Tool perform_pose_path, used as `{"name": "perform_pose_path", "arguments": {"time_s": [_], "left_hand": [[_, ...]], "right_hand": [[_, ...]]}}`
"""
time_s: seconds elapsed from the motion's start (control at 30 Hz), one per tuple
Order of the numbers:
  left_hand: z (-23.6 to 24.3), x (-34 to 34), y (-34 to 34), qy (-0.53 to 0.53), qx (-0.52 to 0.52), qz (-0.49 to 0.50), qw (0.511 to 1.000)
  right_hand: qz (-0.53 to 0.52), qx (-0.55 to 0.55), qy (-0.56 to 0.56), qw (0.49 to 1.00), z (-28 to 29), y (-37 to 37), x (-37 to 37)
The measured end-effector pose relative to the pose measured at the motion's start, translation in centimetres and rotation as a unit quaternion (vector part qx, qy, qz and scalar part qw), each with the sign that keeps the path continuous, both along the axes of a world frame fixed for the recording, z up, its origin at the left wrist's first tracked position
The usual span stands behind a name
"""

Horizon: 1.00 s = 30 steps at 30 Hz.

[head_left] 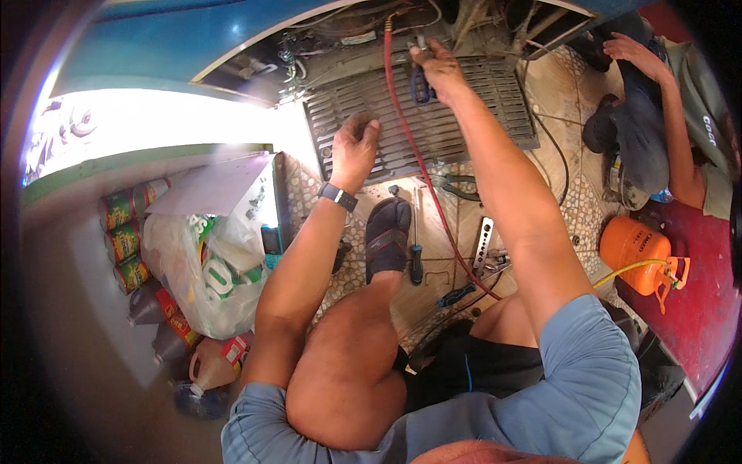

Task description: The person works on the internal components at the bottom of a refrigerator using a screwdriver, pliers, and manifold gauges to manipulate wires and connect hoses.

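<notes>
My right hand (439, 71) grips a pair of pliers (418, 87) with dark blue handles, held over a dark slotted panel (483, 104). Their metal end points up toward the open base of a blue appliance (170, 50). My left hand (357, 143) hovers at the panel's near left part, fingers curled in toward the thumb; whatever they may hold is hidden. Between my hands a red hose (398, 112) runs from a brass fitting at the opening down across the panel and the floor. Inside the base, thin copper tubing (398, 13) shows near that fitting.
On the floor lie pliers (457, 185), a long screwdriver (416, 264), a teal-handled tool (457, 295) and a perforated metal bar (484, 238). An orange gas cylinder (638, 251) stands right, near another person's arm (680, 147). Bottles and a plastic bag (185, 271) are left.
</notes>
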<state>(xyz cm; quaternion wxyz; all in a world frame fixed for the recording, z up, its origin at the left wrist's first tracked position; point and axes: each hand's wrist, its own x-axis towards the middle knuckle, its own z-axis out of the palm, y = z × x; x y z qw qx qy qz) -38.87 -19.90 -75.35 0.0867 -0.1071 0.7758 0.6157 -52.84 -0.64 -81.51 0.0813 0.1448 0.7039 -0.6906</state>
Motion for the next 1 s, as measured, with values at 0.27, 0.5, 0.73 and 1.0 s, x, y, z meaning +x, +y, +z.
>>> {"name": "perform_pose_path", "arguments": {"time_s": [0.27, 0.5, 0.73, 1.0], "left_hand": [[-1.3, -0.3, -0.7, -0.004, -0.046, 0.023, 0.999], [-2.8, -1.0, 0.8, 0.06, -0.059, -0.022, 0.996], [-4.6, -0.4, 0.8, 0.035, -0.029, -0.035, 0.998], [-0.8, -6.4, 8.1, -0.118, 0.377, -0.017, 0.918]], "right_hand": [[0.028, 0.167, 0.061, 0.984, 0.8, 1.1, -0.5], [0.226, 0.36, 0.057, 0.904, 2.3, 6.0, 1.0], [0.338, 0.355, -0.002, 0.872, 3.2, 13.1, 17.5], [0.225, 0.519, -0.204, 0.799, -0.1, 28.2, 30.2]]}}
